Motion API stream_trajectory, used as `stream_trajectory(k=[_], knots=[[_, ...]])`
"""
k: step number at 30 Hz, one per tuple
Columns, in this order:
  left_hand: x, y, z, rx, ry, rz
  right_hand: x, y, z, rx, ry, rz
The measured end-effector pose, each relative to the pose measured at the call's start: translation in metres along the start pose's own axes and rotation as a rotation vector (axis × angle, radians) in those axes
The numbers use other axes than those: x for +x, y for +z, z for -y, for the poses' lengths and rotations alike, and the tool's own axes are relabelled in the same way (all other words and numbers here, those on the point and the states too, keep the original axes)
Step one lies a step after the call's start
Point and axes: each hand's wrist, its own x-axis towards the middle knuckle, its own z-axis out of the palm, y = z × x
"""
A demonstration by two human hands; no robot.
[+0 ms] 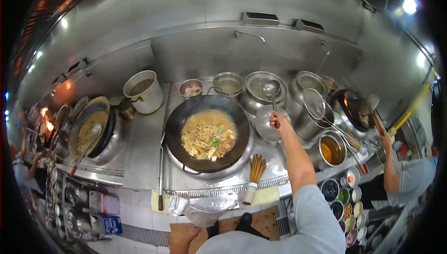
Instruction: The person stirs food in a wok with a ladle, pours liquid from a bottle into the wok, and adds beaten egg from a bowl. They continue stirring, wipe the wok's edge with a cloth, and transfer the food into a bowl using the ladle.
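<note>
A: Far left first?

B: A broad pan [110, 133] with a spoon [97, 129] in it, then a tall pot [152, 101].

A: Lower down, toward the middle?

B: A white cloth [177, 204], and just beside it the left hand [187, 233]. Cannot tell whether spread or closed at the fingers.

A: And the noodles [205, 137]?

B: In the wok [174, 120], mid-counter, wet with pale broth. Could stick or turn soft, from too long on heat without a stir.

A: Next, going right?

B: A bundle of sticks [257, 169] near the wok, then the ladle [271, 88] near the wide pot [253, 103], handle wrapped tightly by the fingers of the right hand [281, 120]. Could drip or clip the rim, from too low a swing.

A: Farther right?

B: A pot of orange liquid [329, 149], near the right forearm. Could slop over, from a bumped elbow.
</note>
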Motion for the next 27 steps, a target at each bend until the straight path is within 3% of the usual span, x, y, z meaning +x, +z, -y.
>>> stream_trajectory(k=[1,3,4,6,7,9,10,12,13,15,16,19,21,23,25,27], knots=[[-0.018,-0.001,-0.012,-0.013,-0.012,-0.021,0.022,-0.005,0.004,-0.005,0.019,0.02],[-0.067,-0.01,-0.085,0.366,0.441,-0.377,0.056,-0.012,0.008,0.232,0.077,0.064],[-0.083,-0.013,-0.117,0.364,0.428,-0.385,0.053,-0.007,0.009,0.29,0.069,0.061],[-0.108,-0.016,-0.157,0.189,0.088,-0.386,0.057,-0.011,0.002,0.298,0.066,0.161],[-0.094,-0.014,-0.133,0.192,0.084,-0.382,0.054,-0.013,0.0,0.302,0.047,0.263],[-0.054,-0.011,-0.065,-0.017,0.057,-0.278,0.031,-0.01,-0.003,0.317,0.023,0.268],[-0.057,-0.014,-0.068,-0.01,0.054,-0.265,0.011,-0.008,-0.002,0.427,0.05,0.32],[-0.058,-0.024,-0.084,0.32,-0.003,-0.115,-0.04,0.001,0.0,0.525,0.059,0.36],[-0.051,-0.023,-0.067,0.331,-0.003,-0.094,-0.064,0.004,0.0,0.531,0.048,0.339],[-0.008,-0.022,-0.009,0.561,0.216,-0.196,-0.108,0.01,-0.002,0.378,0.01,0.279],[0.001,-0.026,0.002,0.567,0.224,-0.174,-0.126,0.012,-0.002,0.289,0.038,0.275],[0.017,-0.035,-0.005,0.638,0.347,-0.069,-0.148,-0.007,-0.015,0.427,0.134,0.294],[0.01,-0.042,-0.028,0.527,0.224,0.08,-0.173,-0.016,-0.031,0.441,0.118,0.214],[0.012,-0.044,-0.029,0.534,0.239,0.11,-0.197,-0.024,-0.052,0.391,0.113,0.141],[0.025,-0.042,-0.015,0.543,0.279,0.055,-0.223,-0.03,-0.075,0.302,0.06,0.071],[0.043,-0.042,0.009,0.526,0.287,0.092,-0.259,-0.03,-0.096,-0.39,-0.082,-0.228]])
